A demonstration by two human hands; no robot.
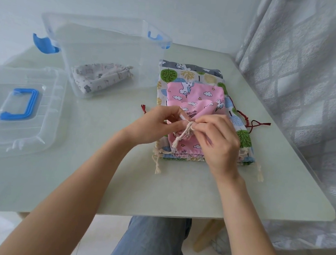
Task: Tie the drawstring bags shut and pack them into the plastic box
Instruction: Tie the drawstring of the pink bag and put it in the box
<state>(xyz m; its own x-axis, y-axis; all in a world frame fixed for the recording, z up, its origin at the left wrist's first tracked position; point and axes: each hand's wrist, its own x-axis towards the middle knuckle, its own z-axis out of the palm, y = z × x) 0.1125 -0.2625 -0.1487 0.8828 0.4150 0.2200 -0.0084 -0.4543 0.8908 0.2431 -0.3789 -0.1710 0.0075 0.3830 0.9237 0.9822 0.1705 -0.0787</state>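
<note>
My left hand (160, 124) and right hand (216, 139) are both pinching the cream drawstring (186, 129) of the small pink unicorn bag (197, 107), held just above the bag stack (190, 77). Fingers on both sides are curled onto the cord at the bag's gathered neck; loose tails hang down between my hands.

Where things are:
- Pink bag: top of the pile, mouth cinched toward me, knot not finished as far as I can tell.
- Under it: a second pink bag (188, 91), then a tree-print bag (244, 136) with a red cord (254, 125), then a grey one at the far edge.
- Clear plastic box (110, 41): left of the stack, open, with one tied grey-print bag (97, 76) inside.
- Lid (15, 106) with blue handle: near left, off the box.

Risks, my read:
- Short tails mean the knot can slip loose if I pull unevenly.
- If I let go of one side early, the neck can reopen.
- Cords from the lower bags trail out at the near edge and right side; lifting the top bag could snag one and drag the pile.
- The stack sits near the table's right edge (289, 129), so a dragged bag could go over.
</note>
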